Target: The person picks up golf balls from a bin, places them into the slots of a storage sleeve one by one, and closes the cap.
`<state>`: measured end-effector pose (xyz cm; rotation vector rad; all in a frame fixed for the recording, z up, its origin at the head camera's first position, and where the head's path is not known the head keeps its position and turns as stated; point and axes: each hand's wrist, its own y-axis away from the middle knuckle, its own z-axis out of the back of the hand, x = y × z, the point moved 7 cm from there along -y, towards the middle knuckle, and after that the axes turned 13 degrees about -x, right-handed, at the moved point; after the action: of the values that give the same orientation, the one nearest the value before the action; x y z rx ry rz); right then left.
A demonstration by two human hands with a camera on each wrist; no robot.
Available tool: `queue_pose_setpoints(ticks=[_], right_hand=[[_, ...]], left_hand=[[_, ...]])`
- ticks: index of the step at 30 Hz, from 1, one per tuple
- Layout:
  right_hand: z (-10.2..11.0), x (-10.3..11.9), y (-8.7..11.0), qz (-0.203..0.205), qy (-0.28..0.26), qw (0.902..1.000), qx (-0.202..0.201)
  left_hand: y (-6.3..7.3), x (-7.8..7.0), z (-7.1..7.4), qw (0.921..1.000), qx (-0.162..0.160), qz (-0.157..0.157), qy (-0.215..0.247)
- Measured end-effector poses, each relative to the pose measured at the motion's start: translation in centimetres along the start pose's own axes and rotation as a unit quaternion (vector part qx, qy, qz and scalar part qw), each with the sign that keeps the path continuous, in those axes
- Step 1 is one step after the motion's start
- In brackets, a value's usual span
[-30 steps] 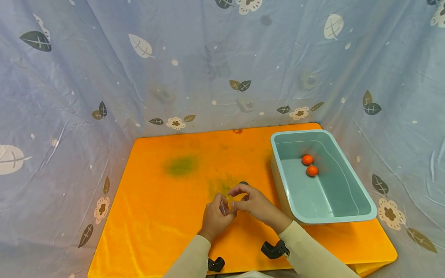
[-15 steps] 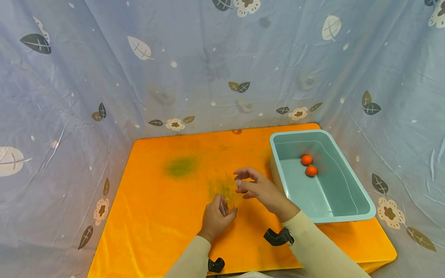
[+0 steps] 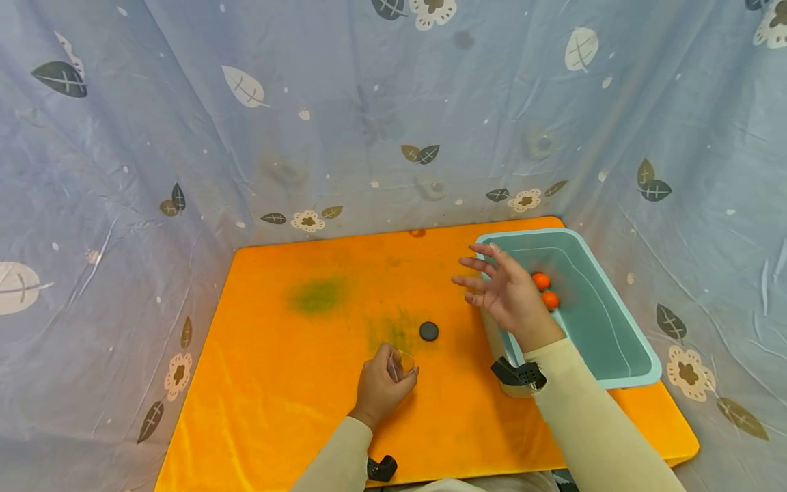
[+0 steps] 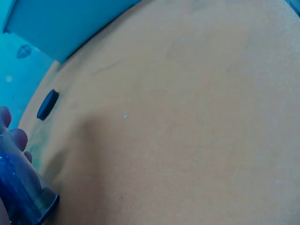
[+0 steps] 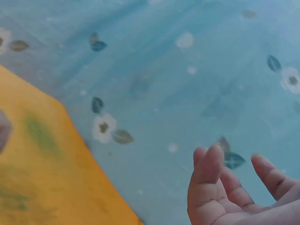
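My left hand (image 3: 384, 386) grips a small clear jar (image 3: 403, 363) low over the front middle of the table, its round mouth showing past the fingers. In the left wrist view the jar (image 4: 23, 192) lies at a tilt in the fingers at the lower left. A round black lid (image 3: 428, 331) rests on the cloth just beyond the jar; the left wrist view shows this lid (image 4: 48, 104) too. My right hand (image 3: 512, 301) is raised at the bin's left rim, fingers spread and holding nothing. The right wrist view shows its loosely bent fingers (image 5: 206, 176).
A pale blue-green bin (image 3: 621, 297) stands on the right side of the table, with two orange-red balls (image 3: 550, 301) inside, partly behind my right hand. The orange cloth (image 3: 277, 383) has green stains. A patterned curtain (image 3: 344, 123) surrounds the table.
My right hand has left the jar and moved right and away to the bin's left rim, its fingers spreading. The black lid has come into full view. My left hand stays in place.
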<state>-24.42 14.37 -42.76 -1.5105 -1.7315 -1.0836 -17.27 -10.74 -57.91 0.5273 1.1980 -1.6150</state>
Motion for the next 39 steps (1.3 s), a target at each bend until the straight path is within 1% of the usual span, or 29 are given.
queue_pose_setpoints(ticks=[3,5,9,13,17,22,28,32,34,37,39], right_hand=[[1.7,1.3,-0.7,0.003,-0.048,0.9986,-0.023],[2.8,1.9,-1.2,0.004,-0.063,0.9970,-0.045],[5.0,2.5,-2.1,-0.007,-0.072,0.9921,-0.102],[7.0,2.6,-2.9,-0.023,-0.068,0.9842,-0.162],[9.2,2.5,-3.7,-0.040,-0.070,0.9718,-0.222],[11.7,2.0,-4.4,-0.071,-0.090,0.9498,-0.291],[13.6,1.5,-4.6,-0.100,-0.072,0.9264,-0.356],[14.2,1.1,-4.9,-0.117,-0.059,0.9176,-0.375],[14.5,0.9,-5.0,-0.127,-0.043,0.9145,-0.382],[15.0,0.4,-5.1,-0.143,-0.004,0.9104,-0.388],[15.4,0.1,-5.2,-0.146,0.031,0.9087,-0.390]], left_hand=[[0.0,0.0,-0.1,1.0000,0.002,0.002,-0.001],[0.0,0.0,-0.1,1.0000,0.002,0.002,-0.004],[0.0,0.0,-0.1,1.0000,0.002,0.002,-0.006],[-0.1,0.0,-0.1,1.0000,0.002,0.001,-0.009],[-0.1,-0.1,-0.2,1.0000,0.003,0.000,-0.006],[-0.1,-0.2,-0.1,1.0000,0.001,0.001,-0.004],[-0.1,-0.2,-0.1,0.9999,0.001,0.003,-0.010],[-0.1,-0.2,-0.1,1.0000,0.001,0.000,-0.007],[0.0,-0.2,-0.2,1.0000,0.001,-0.002,-0.004],[0.0,-0.2,-0.2,1.0000,0.001,-0.003,0.000],[0.1,-0.2,-0.2,1.0000,0.001,-0.002,0.000]])
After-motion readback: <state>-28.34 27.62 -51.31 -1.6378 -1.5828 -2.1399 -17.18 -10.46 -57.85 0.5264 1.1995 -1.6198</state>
